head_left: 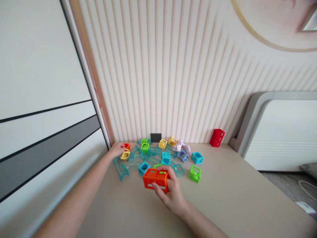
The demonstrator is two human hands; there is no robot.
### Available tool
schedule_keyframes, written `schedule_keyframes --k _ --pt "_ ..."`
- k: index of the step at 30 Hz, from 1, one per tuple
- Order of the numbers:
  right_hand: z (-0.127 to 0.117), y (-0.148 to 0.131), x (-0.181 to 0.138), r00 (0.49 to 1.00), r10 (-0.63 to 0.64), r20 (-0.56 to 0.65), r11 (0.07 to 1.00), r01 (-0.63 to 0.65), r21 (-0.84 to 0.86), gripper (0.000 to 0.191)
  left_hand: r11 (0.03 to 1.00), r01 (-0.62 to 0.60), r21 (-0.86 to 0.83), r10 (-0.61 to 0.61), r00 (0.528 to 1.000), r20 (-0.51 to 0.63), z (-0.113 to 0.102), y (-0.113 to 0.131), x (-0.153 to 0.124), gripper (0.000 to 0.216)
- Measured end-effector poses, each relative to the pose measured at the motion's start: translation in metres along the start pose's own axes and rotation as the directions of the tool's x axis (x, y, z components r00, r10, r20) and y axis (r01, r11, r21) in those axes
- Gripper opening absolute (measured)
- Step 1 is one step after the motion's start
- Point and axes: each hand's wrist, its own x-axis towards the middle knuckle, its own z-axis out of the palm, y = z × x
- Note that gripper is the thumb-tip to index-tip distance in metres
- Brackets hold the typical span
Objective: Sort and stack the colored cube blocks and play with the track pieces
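Observation:
My right hand point(173, 192) is closed round a pair of joined orange cube frames point(151, 178), held above the front of the pile with the thumb on the near side. My left hand point(116, 150) reaches to the pile's far left end, its fingers on another orange cube frame point(126, 145); the hand itself partly hides the grip. Just below it lies a yellow cube frame point(125, 154). Clear teal track pieces point(135, 164) spread between the hands. A blue cube frame point(144, 168) and a partly hidden green one point(158, 166) sit behind the held pair.
More cube frames lie about, among them a green one point(195, 174) and a teal one point(197, 158) to the right. A red stacked block point(217, 138) stands by the ribbed wall point(158, 72). A black box point(156, 137) is at the back. A white cabinet point(44, 82) borders the left.

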Motion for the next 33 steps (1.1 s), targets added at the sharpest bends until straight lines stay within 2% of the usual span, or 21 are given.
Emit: schedule_keyframes --k 10,15,20,23,25,28,31,33 --pt "0.000 0.002 -0.001 1.000 -0.027 0.015 0.999 0.028 -0.038 0.012 0.999 -0.024 -0.046 0.016 0.983 -0.180 0.005 0.004 -0.003 0.027" --pt "0.001 0.002 -0.001 1.000 -0.027 0.013 0.999 0.028 -0.025 0.012 0.987 -0.074 -0.142 0.025 0.949 -0.315 0.000 0.016 -0.006 0.040" --pt "0.000 -0.002 0.001 1.000 -0.022 -0.009 0.999 0.021 -0.028 0.014 0.942 -0.201 -0.269 0.069 0.900 -0.431 -0.006 0.038 -0.016 0.048" --pt "-0.001 -0.003 0.004 0.998 -0.001 -0.061 1.000 0.001 0.008 0.018 0.860 -0.317 -0.399 0.122 0.888 -0.444 -0.001 0.058 -0.034 0.052" --pt "-0.001 -0.003 0.006 0.992 0.032 -0.121 0.999 -0.026 0.047 0.022 0.617 -0.441 -0.652 0.167 0.883 -0.439 0.006 0.073 -0.051 0.055" --pt "-0.003 0.001 0.011 0.966 0.122 -0.226 0.987 -0.095 0.129 0.029 0.536 -0.483 -0.693 0.225 0.873 -0.433 0.018 0.096 -0.081 0.052" --pt "-0.006 0.006 0.015 0.918 0.260 -0.301 0.939 -0.167 0.302 0.027 0.423 -0.536 -0.731 0.270 0.844 -0.463 0.032 0.113 -0.108 0.042" --pt "-0.009 0.009 0.017 0.880 0.341 -0.331 0.887 -0.185 0.424 0.033 0.412 -0.547 -0.729 0.278 0.837 -0.471 0.044 0.119 -0.121 0.033"
